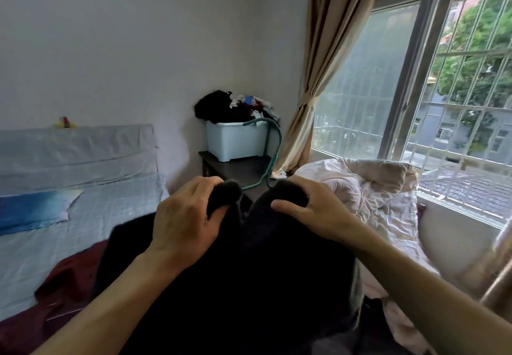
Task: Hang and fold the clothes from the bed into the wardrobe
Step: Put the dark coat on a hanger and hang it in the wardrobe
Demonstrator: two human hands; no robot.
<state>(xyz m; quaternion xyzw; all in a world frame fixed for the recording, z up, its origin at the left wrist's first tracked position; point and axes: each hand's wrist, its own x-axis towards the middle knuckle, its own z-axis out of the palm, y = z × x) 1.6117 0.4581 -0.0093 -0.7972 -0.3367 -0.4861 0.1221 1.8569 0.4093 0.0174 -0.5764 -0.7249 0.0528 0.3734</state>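
Bedroom, pale-sheeted bed (110, 202) beyond our knuckles. Item: black garment (249, 271), apparently a sweater, hanging below both hands. Our left hand (188, 216) and right hand (313, 213) each pinch a shoulder, we judge to seat it on the teal hanger (273, 155), whose hook rises between them.

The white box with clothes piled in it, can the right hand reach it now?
Probably not right away. The right hand is gripping the black garment on the green hanger, and the white box sits farther back on the dark table. Nothing blocks the path, though.
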